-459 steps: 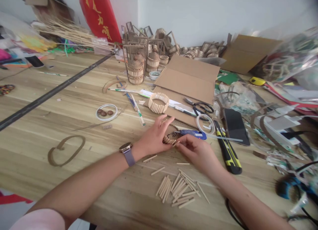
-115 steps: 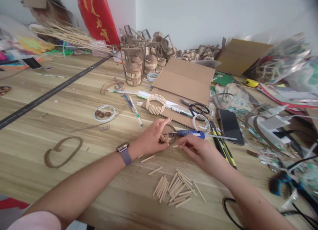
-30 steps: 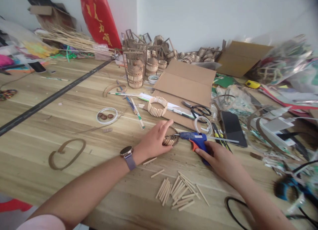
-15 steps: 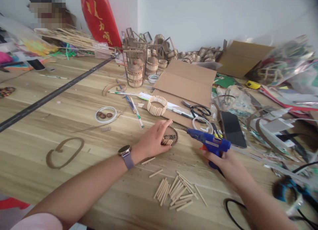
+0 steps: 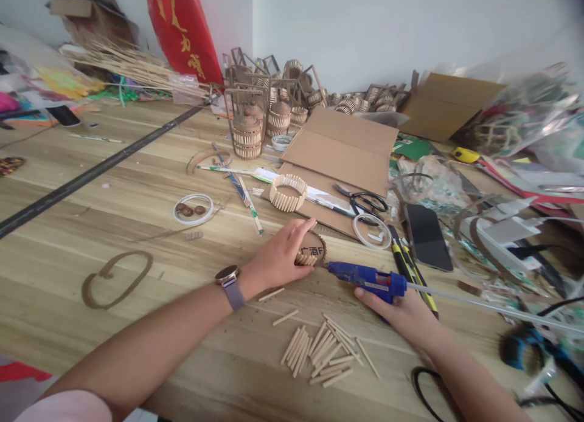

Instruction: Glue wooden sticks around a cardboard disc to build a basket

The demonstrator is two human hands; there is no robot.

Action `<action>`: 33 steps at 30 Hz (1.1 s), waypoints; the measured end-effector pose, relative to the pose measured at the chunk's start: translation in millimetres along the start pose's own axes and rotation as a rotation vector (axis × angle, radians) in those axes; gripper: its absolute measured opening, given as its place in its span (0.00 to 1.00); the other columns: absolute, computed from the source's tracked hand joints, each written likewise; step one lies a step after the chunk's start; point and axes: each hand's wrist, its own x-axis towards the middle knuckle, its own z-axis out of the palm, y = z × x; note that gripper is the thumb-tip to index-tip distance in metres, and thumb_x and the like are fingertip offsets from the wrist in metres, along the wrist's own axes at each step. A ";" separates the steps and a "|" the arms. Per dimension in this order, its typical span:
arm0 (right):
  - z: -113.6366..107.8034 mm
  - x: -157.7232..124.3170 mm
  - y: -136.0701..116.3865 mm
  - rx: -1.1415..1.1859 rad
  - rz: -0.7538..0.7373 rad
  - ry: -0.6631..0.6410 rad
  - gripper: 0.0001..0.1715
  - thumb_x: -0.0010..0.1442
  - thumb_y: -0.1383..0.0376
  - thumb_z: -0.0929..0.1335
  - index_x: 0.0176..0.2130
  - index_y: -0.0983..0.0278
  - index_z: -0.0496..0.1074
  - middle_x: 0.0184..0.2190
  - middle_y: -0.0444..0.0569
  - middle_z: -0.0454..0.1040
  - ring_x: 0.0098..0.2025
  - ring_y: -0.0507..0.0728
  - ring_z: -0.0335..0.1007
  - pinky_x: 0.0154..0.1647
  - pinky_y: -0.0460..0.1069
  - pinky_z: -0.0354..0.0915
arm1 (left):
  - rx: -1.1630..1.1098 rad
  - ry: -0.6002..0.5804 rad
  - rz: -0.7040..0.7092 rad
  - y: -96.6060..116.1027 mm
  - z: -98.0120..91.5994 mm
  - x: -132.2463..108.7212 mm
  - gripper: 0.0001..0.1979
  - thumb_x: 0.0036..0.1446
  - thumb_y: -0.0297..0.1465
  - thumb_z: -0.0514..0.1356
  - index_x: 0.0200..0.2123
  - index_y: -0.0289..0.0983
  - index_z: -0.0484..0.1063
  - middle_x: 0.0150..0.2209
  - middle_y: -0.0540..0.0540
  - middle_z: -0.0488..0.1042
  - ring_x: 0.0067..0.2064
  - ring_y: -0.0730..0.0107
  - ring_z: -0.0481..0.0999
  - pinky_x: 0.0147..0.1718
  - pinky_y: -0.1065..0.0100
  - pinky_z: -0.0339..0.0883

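My left hand (image 5: 280, 252) wraps round the near left side of a round cardboard disc (image 5: 314, 242) with printed characters. Short wooden sticks (image 5: 306, 259) stand along the disc's near edge beside my thumb. In my right hand (image 5: 404, 312) is a blue hot glue gun (image 5: 365, 277), a clear glue stick (image 5: 456, 297) trailing from its back. Its nozzle points left, right at the disc's near right edge; whether it touches cannot be made out. Loose short sticks (image 5: 326, 349) lie in a pile nearer me.
Behind the disc are a ring of sticks (image 5: 288, 194), scissors (image 5: 365, 200) and a cardboard sheet (image 5: 340, 145). Yellow-black cutters (image 5: 406, 261) and a phone (image 5: 427, 236) lie right. Finished lantern-like pieces (image 5: 247, 136) stand at the back. A cardboard strip (image 5: 116, 288) curls at left.
My right hand has brought the glue gun left and down, so its nozzle is now at the disc's edge. My left hand stays on the disc.
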 end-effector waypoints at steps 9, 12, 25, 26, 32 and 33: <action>3.3 -2.6 12.1 -0.188 -0.037 0.102 0.23 0.50 0.50 0.69 0.38 0.63 0.76 0.35 0.54 0.82 0.37 0.64 0.79 0.41 0.57 0.74 | -0.014 0.001 0.006 -0.7 -0.1 -0.5 0.48 0.48 0.25 0.67 0.65 0.42 0.41 0.59 0.37 0.59 0.63 0.47 0.59 0.60 0.45 0.58; 2.7 -2.3 2.5 -0.205 -0.102 0.062 0.18 0.53 0.51 0.67 0.34 0.62 0.74 0.31 0.51 0.81 0.33 0.62 0.78 0.36 0.53 0.74 | -0.007 -0.003 0.006 -0.3 -0.5 -0.4 0.48 0.48 0.25 0.67 0.65 0.41 0.42 0.59 0.36 0.59 0.63 0.48 0.59 0.60 0.45 0.58; 2.9 -2.9 -9.0 -0.264 -0.201 0.009 0.14 0.58 0.55 0.65 0.29 0.61 0.70 0.26 0.46 0.76 0.28 0.56 0.74 0.31 0.48 0.69 | -0.005 -0.003 0.006 0.5 -1.3 -0.8 0.48 0.48 0.25 0.67 0.65 0.41 0.42 0.59 0.37 0.59 0.63 0.49 0.60 0.60 0.47 0.59; 3.0 -2.8 -9.9 -0.262 -0.209 0.003 0.14 0.58 0.55 0.65 0.29 0.61 0.70 0.25 0.46 0.75 0.28 0.56 0.73 0.31 0.48 0.69 | -0.004 -0.004 0.005 0.8 -1.5 -0.7 0.47 0.48 0.25 0.66 0.65 0.42 0.42 0.59 0.37 0.59 0.63 0.49 0.60 0.60 0.47 0.59; 3.8 -3.3 -10.5 -0.256 -0.222 -0.013 0.14 0.60 0.55 0.65 0.30 0.61 0.70 0.26 0.45 0.74 0.27 0.55 0.73 0.30 0.48 0.68 | 0.000 -0.006 0.009 1.0 -1.6 0.2 0.47 0.48 0.24 0.66 0.65 0.40 0.42 0.59 0.35 0.59 0.63 0.49 0.59 0.61 0.46 0.57; 3.9 -3.6 -10.2 -0.259 -0.219 -0.015 0.14 0.60 0.54 0.65 0.30 0.61 0.70 0.26 0.45 0.74 0.28 0.55 0.73 0.31 0.48 0.68 | -0.002 -0.007 0.008 1.1 -1.7 0.3 0.46 0.48 0.24 0.66 0.65 0.40 0.42 0.59 0.35 0.59 0.63 0.48 0.59 0.61 0.46 0.57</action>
